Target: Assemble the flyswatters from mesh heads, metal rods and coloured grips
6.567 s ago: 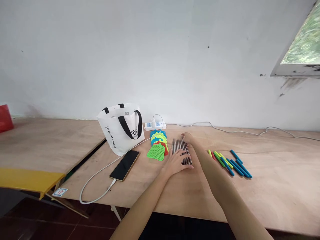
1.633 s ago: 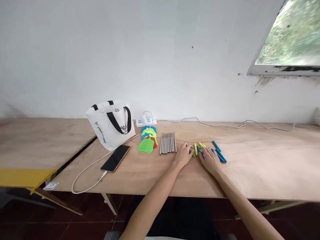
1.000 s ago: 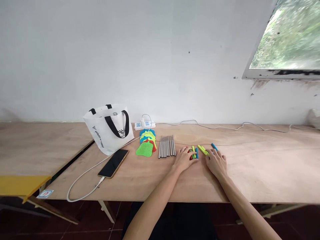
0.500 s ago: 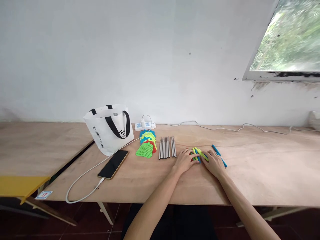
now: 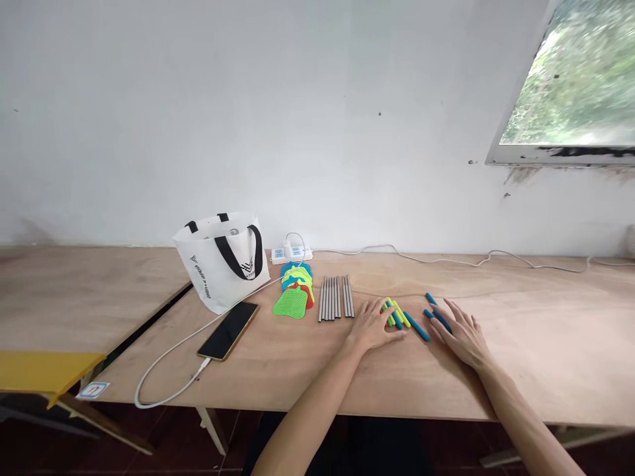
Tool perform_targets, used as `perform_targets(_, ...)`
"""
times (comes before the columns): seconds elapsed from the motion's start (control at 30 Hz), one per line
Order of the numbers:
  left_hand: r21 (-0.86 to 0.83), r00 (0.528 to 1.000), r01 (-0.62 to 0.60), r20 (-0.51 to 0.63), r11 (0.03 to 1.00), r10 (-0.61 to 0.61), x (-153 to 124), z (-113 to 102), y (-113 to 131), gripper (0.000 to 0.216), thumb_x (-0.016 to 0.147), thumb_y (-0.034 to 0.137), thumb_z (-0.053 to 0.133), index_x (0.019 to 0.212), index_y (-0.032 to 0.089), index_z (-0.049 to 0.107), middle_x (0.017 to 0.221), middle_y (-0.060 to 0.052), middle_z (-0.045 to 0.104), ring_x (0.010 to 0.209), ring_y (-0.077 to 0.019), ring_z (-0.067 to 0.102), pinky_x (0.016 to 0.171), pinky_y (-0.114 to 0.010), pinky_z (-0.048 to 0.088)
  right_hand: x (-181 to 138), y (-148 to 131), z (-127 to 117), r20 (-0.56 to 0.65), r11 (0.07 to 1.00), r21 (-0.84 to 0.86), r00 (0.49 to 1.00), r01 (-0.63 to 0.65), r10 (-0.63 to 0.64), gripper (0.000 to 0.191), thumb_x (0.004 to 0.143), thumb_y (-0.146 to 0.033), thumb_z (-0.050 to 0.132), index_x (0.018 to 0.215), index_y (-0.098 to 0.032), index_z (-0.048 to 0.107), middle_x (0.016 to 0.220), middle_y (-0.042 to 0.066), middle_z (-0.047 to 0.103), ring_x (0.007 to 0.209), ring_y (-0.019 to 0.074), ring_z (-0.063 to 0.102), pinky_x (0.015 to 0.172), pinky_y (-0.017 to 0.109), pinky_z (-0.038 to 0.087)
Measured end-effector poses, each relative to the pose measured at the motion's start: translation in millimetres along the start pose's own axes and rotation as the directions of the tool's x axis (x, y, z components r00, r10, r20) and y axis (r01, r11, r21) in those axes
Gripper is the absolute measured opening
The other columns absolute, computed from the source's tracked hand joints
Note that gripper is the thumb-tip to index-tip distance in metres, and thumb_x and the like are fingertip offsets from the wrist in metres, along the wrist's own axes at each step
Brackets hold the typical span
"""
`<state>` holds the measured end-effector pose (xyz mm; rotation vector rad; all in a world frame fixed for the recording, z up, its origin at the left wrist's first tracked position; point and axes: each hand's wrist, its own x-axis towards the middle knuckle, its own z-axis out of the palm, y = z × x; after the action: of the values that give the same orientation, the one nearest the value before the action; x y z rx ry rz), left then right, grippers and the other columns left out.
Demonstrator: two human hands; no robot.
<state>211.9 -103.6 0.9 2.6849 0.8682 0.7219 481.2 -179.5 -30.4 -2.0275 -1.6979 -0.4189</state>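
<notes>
Several coloured plastic tubes lie on the table in front of me: a close row of yellow-green and blue ones [image 5: 399, 313], with a bit of red at its left end. My left hand [image 5: 370, 325] rests against the left side of this row, its thumb and fingers spread around the end. To the right of the row a single blue tube [image 5: 417, 326] lies slanted. My right hand [image 5: 462, 334] is open, with its fingertips touching a blue tube [image 5: 441, 319]; another blue tube [image 5: 430, 299] lies just beyond. Left of my left hand, thin metal rods [image 5: 330, 299] lie side by side in two groups.
Overlapping mesh fly-swatter heads [image 5: 292, 303] lie left of the rods. Farther left are a phone [image 5: 228, 330] on a white charging cable [image 5: 166, 345] and a white bag [image 5: 213, 264] with black handles. A power strip [image 5: 297, 254] sits by the wall.
My right hand has moved right, away from the row, to the blue tubes. One blue tube now lies apart between my hands. My left hand stays by the row.
</notes>
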Motion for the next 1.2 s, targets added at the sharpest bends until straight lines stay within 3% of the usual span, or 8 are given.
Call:
perform_targets(0.1, 0.004, 0.998, 0.04, 0.043, 0.999, -0.041, 5.8, 0.4, 2.4, 0.092, 0.081, 0.078, 0.059, 0.154, 0.025, 0.04, 0.164, -0.013, 0.031, 0.152, -0.035, 0.026, 0.123, -0.058, 0.02, 10.2, 11.6, 7.3, 0.16, 0.993, 0.04, 0.981, 0.108, -0.113, 0.054, 0.101, -0.054, 0.029, 0.15, -0.036, 0.046, 0.163, 0.005, 0.036, 0.148, 0.0307, 0.036, 0.114, 0.064, 0.03)
perform_targets(0.23, -0.001, 0.99, 0.084, 0.117, 0.996, -0.083, 20.2, 5.4, 10.1, 0.113, 0.071, 0.089, 0.058, 0.159, 0.025, 0.029, 0.168, -0.016, 0.021, 0.154, -0.0399, 0.016, 0.122, -0.065, 0.012, 32.7, 10.7, 17.0, 0.251, 0.981, 0.09, 0.949, 0.175, -0.192, 0.056, 0.1, -0.057, 0.034, 0.148, -0.034, 0.049, 0.161, 0.006, 0.041, 0.149, 0.03, 0.036, 0.115, 0.062, 0.032)
perform_targets(0.37, 0.013, 0.983, 0.112, 0.147, 0.994, -0.113, 33.5, 15.2, 22.8, 0.106, 0.074, 0.086, 0.057, 0.157, 0.025, 0.033, 0.166, -0.018, 0.025, 0.153, -0.0416, 0.017, 0.119, -0.07, 0.011, 48.2, 2.0, 25.0, 0.177, 0.959, 0.167, 0.95, 0.227, -0.256, 0.05, 0.1, -0.048, 0.038, 0.139, -0.025, 0.059, 0.15, 0.009, 0.055, 0.142, 0.0261, 0.047, 0.114, 0.047, 0.04)
perform_targets(0.5, 0.025, 0.988, 0.127, 0.088, 0.992, -0.129, 38.3, 22.4, 30.2, 0.088, 0.079, 0.082, 0.054, 0.146, 0.025, 0.05, 0.16, -0.016, 0.038, 0.149, -0.0378, 0.028, 0.12, -0.066, 0.015, 46.5, -11.1, 28.8, 0.091, 0.971, 0.2, 0.984, 0.134, -0.154, 0.04, 0.098, -0.035, 0.039, 0.123, -0.025, 0.069, 0.134, 0.008, 0.067, 0.127, 0.0246, 0.059, 0.107, 0.042, 0.048)
perform_targets(0.67, 0.02, 0.989, 0.116, 0.086, 0.993, -0.117, 35.5, 23.8, 27.2, 0.099, 0.074, 0.085, 0.057, 0.151, 0.023, 0.044, 0.161, -0.017, 0.036, 0.149, -0.0404, 0.026, 0.12, -0.066, 0.016, 33.7, -31.0, 26.1, 0.011, 0.959, 0.262, 0.993, 0.112, -0.119, 0.038, 0.097, -0.033, 0.038, 0.111, -0.023, 0.072, 0.12, 0.01, 0.072, 0.114, 0.0253, 0.065, 0.102, 0.041, 0.05)
perform_targets(0.77, 0.0, 0.994, 0.059, 0.091, 0.998, -0.058, 34.4, 25.0, 24.1, 0.09, 0.081, 0.079, 0.055, 0.153, 0.029, 0.04, 0.159, -0.013, 0.041, 0.147, -0.0373, 0.03, 0.119, -0.066, 0.018, 29.1, -38.0, 21.7, -0.014, 0.936, 0.333, 0.993, 0.111, -0.113, 0.038, 0.096, -0.033, 0.037, 0.106, -0.021, 0.072, 0.116, 0.011, 0.072, 0.11, 0.0255, 0.066, 0.101, 0.042, 0.05)
perform_targets(1.0, 0.012, 0.996, 0.047, 0.07, 0.999, -0.048, 35.4, 28.5, 24.7, 0.076, 0.089, 0.066, 0.052, 0.154, 0.029, 0.037, 0.157, -0.012, 0.044, 0.145, -0.0339, 0.034, 0.119, -0.067, 0.018, 26.8, -32.8, 16.1, 0.03, 0.868, 0.487, 0.991, 0.098, -0.128, 0.041, 0.089, -0.025, 0.04, 0.12, -0.022, 0.066, 0.13, 0.01, 0.067, 0.117, 0.0237, 0.064, 0.104, 0.04, 0.048)
perform_targets(1.2, 0.043, 0.992, 0.05, 0.117, 0.998, -0.054, 36.6, 25.7, 27.9, 0.07, 0.093, 0.057, 0.045, 0.156, 0.027, 0.032, 0.165, -0.009, 0.032, 0.15, -0.0327, 0.026, 0.119, -0.068, 0.018, 29.2, -23.1, 23.5, -0.003, 0.88, 0.461, 0.992, 0.111, -0.124, 0.046, 0.083, -0.025, 0.042, 0.123, -0.023, 0.064, 0.136, 0.008, 0.063, 0.126, 0.0238, 0.06, 0.107, 0.039, 0.047)
